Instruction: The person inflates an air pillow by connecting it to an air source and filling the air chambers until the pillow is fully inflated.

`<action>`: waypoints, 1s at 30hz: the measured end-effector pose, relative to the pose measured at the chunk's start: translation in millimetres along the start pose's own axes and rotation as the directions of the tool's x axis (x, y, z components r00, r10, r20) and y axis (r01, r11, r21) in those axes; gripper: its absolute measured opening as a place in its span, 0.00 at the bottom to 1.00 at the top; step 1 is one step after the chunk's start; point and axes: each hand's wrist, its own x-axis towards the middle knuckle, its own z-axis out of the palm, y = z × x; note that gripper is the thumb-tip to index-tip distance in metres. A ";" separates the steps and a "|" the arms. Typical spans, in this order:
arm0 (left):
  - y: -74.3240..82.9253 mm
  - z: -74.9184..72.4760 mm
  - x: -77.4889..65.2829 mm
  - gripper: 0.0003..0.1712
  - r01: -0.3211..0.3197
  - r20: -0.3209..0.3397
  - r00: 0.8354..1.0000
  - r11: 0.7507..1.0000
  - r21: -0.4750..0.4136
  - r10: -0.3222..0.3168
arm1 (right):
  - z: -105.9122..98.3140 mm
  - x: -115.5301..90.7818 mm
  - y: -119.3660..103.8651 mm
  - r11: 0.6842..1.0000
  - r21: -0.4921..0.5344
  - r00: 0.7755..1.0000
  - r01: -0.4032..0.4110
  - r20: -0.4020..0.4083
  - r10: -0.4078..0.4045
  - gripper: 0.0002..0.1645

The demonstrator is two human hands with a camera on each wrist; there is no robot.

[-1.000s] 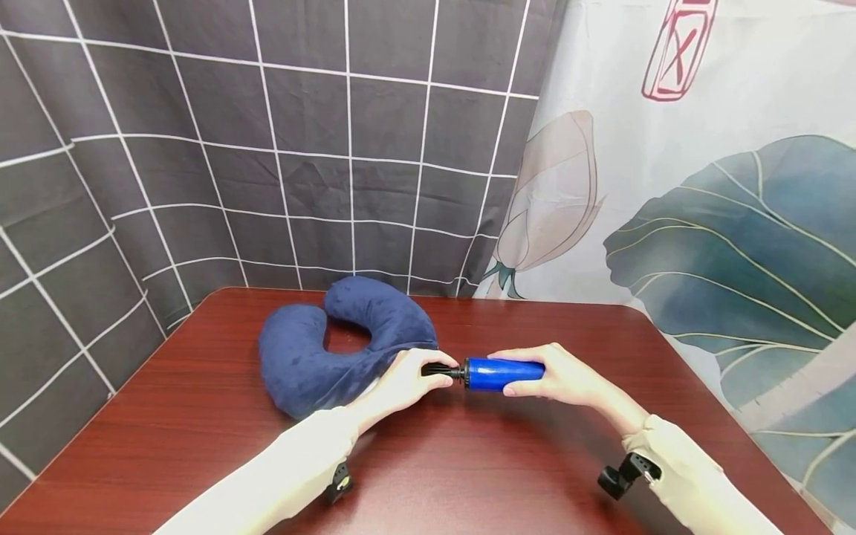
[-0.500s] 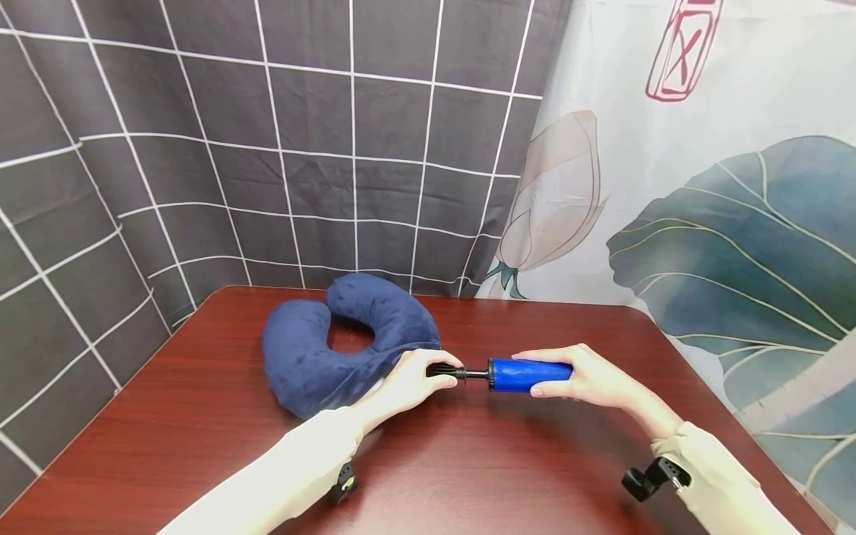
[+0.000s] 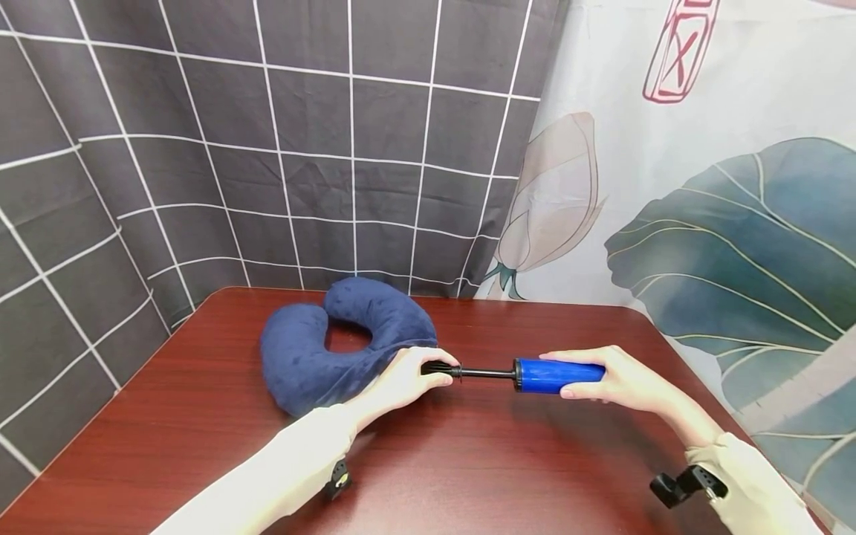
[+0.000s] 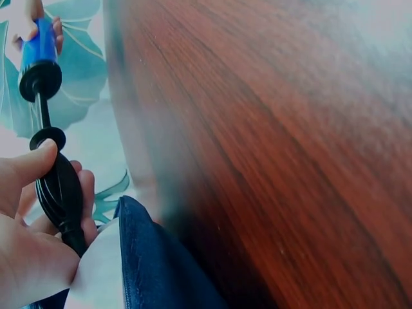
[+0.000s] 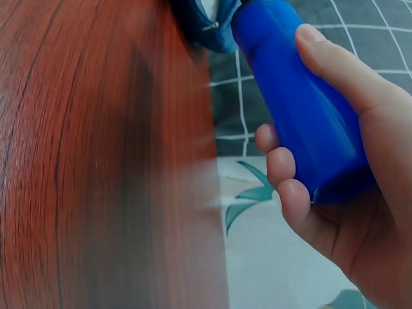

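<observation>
A hand pump with a blue barrel is stretched between my two hands, its thin black rod showing between barrel and black ribbed end. My left hand grips that black ribbed end with thumb and fingers. Around the blue barrel curl the thumb and fingers of my right hand. Beside the left hand lies a navy U-shaped neck pillow. White material shows at its zippered edge in the left wrist view, and the tapered tip of the black end runs to it, partly hidden by the hand.
Everything is over a reddish-brown wooden table with rounded far corners. A dark grid-patterned curtain hangs behind and to the left. On the right hangs a white cloth printed with a flower and leaf. Both sleeves carry black wrist mounts.
My right hand has moved right with the blue barrel, drawing out more of the black rod. The left hand stays nearly in place on the black end, beside the pillow.
</observation>
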 end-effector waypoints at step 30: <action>0.4 -2.1 3.9 0.13 0.015 -0.018 1.000 1.000 -0.025 -0.016 | 25.5 27.1 -7.4 0.994 0.040 0.992 0.106 -0.069 -0.103 0.30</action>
